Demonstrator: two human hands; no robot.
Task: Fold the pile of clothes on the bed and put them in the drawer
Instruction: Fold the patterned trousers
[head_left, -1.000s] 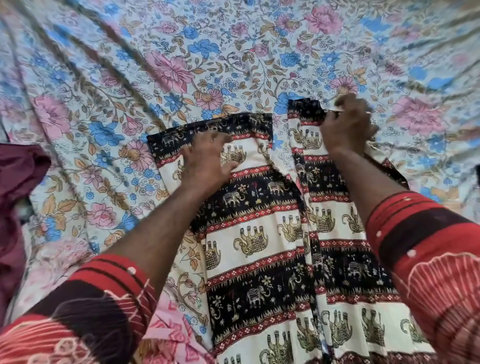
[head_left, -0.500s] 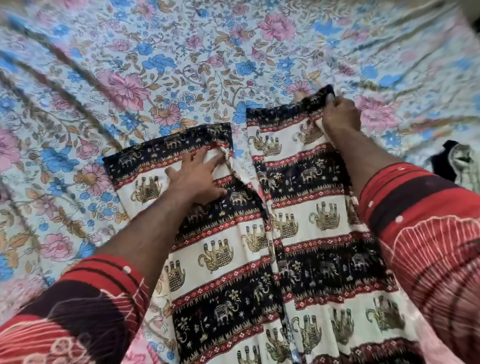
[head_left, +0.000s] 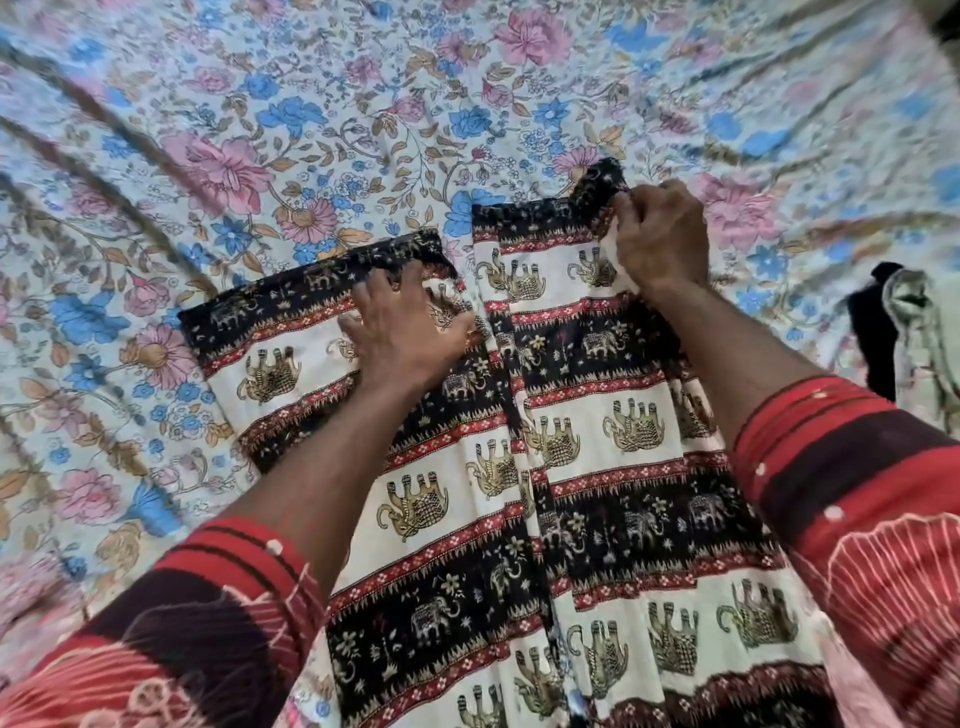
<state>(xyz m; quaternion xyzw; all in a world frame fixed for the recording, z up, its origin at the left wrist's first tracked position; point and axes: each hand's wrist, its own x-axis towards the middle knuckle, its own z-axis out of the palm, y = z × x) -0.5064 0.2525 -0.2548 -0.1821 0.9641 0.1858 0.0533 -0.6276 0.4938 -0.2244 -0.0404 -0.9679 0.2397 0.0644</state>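
A pair of black, cream and red elephant-print trousers (head_left: 597, 467) lies spread on the floral bed sheet (head_left: 260, 130), its two legs pointing away from me. My left hand (head_left: 405, 332) rests on the left leg near its hem, fingers spread with their tips pressing into the cloth. My right hand (head_left: 660, 239) grips the far right corner of the right leg's hem, which is lifted and bunched above the sheet.
A black and pale patterned garment (head_left: 904, 338) lies at the right edge of the bed. Floral sheet stretches beyond and to the left of the trousers. My red and dark patterned sleeves fill the lower corners.
My right hand has gathered and lifted the right leg's hem corner. My left hand has slid toward the left leg's inner edge. The view has shifted, so the dark garment shows more at right.
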